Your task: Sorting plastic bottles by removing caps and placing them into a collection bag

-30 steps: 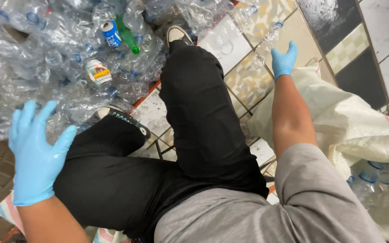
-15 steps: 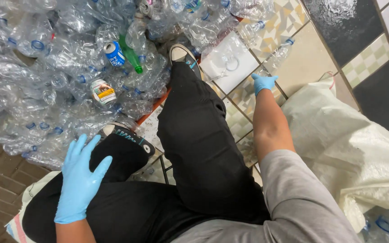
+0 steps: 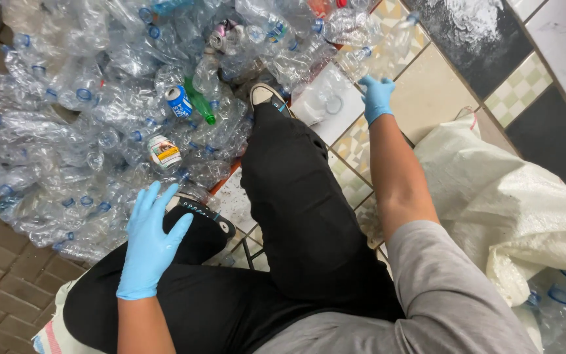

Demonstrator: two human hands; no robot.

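Blue-gloved, the right hand (image 3: 376,98) reaches out over the tiled floor (image 3: 427,92), its fingers curled onto the near end of a clear bottle (image 3: 378,56) at the edge of the bottle heap (image 3: 86,131). The left hand (image 3: 149,246) hovers with fingers spread wide and empty above the black shoe (image 3: 198,216), just beside the heap. A white sack (image 3: 525,203) lies to the right.

Blue can (image 3: 178,100), white-labelled can (image 3: 164,151) – amid clear bottles (image 3: 47,164)
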